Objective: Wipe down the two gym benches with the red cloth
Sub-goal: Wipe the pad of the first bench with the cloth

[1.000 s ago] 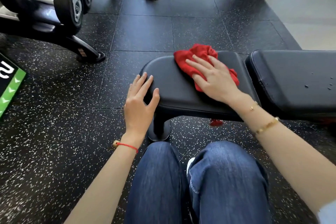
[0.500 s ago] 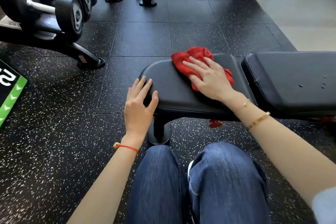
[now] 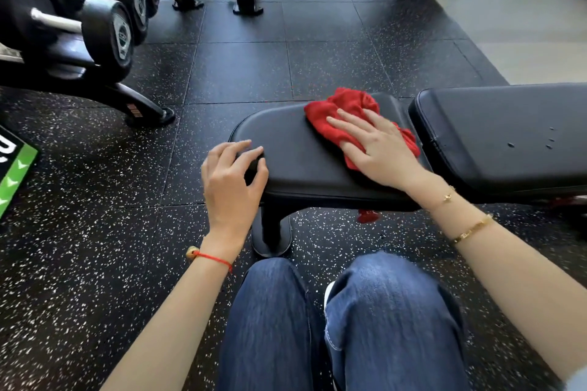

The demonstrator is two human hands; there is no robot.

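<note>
Black speckled rubber floor (image 3: pixel 95 263) fills the view, with a dumbbell rack (image 3: pixel 79 41) at ten o'clock and a green-edged mat (image 3: pixel 17 168) at nine. On that mat only part of a white letter shows; it cannot be read, and the dumbbell end markings are too small to make out.

At centre sits the padded seat (image 3: pixel 295 152), a low desk, with a longer pad (image 3: pixel 508 136) at three o'clock carrying a few droplets. The right hand (image 3: pixel 378 149) lies flat on the cloth (image 3: pixel 343 114), fingers spread and pressing it onto the far half of the seat. The left hand (image 3: pixel 233 181) curls loosely over the seat's near-left corner, fingers apart, gripping nothing.

The cloth looks light, soft and bunched, so a flat palm should drive it better than a pinch; it may slide easily on the smooth vinyl.
</note>
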